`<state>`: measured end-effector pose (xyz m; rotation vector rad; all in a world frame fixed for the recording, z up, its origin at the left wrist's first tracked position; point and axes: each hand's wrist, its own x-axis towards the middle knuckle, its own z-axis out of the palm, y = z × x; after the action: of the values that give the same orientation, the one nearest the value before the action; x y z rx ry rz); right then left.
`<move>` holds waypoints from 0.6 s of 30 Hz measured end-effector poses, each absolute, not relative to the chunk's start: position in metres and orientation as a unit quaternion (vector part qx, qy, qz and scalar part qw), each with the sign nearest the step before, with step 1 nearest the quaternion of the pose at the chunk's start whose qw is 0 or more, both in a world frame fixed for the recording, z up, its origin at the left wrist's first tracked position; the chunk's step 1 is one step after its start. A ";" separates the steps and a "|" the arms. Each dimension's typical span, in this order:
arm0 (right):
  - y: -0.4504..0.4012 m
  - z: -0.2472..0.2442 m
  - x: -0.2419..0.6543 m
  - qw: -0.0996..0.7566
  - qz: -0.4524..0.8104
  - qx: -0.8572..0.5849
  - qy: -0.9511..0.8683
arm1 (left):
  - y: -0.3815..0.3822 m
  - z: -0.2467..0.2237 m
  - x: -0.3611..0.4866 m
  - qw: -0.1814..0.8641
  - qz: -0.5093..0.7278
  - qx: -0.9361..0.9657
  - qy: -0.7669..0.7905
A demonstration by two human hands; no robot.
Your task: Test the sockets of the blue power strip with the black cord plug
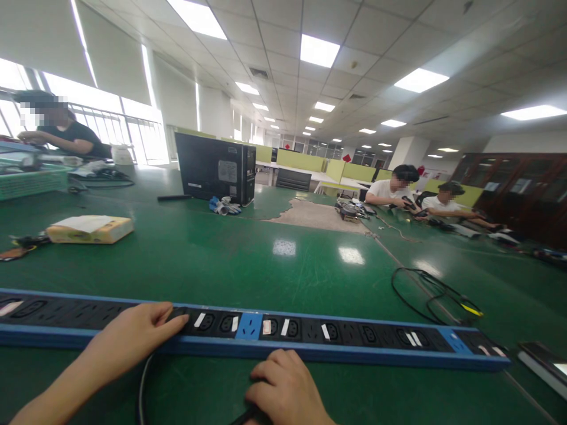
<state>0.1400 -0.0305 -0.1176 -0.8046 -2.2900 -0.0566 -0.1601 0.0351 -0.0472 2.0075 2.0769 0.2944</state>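
Fingers [177, 323] of the left hand [135, 327] are curling over the top of a long power strip [336, 352]; whether they are grasping a plug or only resting there cannot be told. In the head view, the right hand [287, 383] is gripping a black cable [243, 418] on the strip's near side, its fingertips partly hidden. The strip is lying across the near tabletop [230, 260], its smooth blue housing framing black slotted sockets, with small white labels sticking to some. A dark cord [142, 386] is curving down beneath the left hand; its upper end is hidden.

The green surface is looking glossy and scratched, ragged around a bare patch [316, 215]. Farther off, a boxy black computer case [208, 168] is standing beside crumpled gloves [225, 205]; a soft yellow tissue pack [91, 230] is lying left. The strip's left end is running out of view, and a flat object [543, 369] is being cut off at right, hard to identify.
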 end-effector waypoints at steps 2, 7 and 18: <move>-0.031 -0.118 0.140 0.352 -0.023 -0.311 -0.882 | 0.034 -0.047 -0.160 0.114 0.110 0.685 0.711; -0.031 -0.119 0.140 0.333 -0.019 -0.325 -0.885 | 0.031 -0.043 -0.157 0.091 0.115 0.685 0.714; -0.032 -0.116 0.139 0.290 -0.007 -0.341 -0.894 | 0.022 -0.033 -0.145 0.080 0.138 0.656 0.738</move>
<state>0.1394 -0.0319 -0.1163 -0.9090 -2.3864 -0.0189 -0.1446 0.0223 -0.0334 1.9607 2.2075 0.4118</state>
